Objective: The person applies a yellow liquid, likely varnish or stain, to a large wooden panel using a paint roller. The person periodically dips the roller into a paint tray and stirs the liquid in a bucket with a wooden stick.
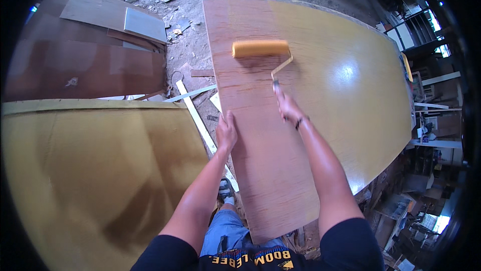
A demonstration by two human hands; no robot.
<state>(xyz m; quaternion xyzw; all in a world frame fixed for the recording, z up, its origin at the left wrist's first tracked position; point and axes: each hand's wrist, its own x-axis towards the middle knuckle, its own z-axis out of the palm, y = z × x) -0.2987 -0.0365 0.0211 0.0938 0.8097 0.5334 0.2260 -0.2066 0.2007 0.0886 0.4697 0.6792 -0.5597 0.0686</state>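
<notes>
Right hand [288, 109] is wrapped round handle of paint roller [260, 49], over reddish far-left part of large board [335, 105], yellow at right. Left hand [226, 134] pinches board's left edge, thumb on top.

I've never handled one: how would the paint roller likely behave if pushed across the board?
The paint roller would probably turn easily, its sleeve being a round cylinder. Its thin bent wire frame meets the sleeve at one end, so uneven pressure might tilt it. It could also slide on the board, whose yellow area looks glossy, perhaps wet.
</notes>
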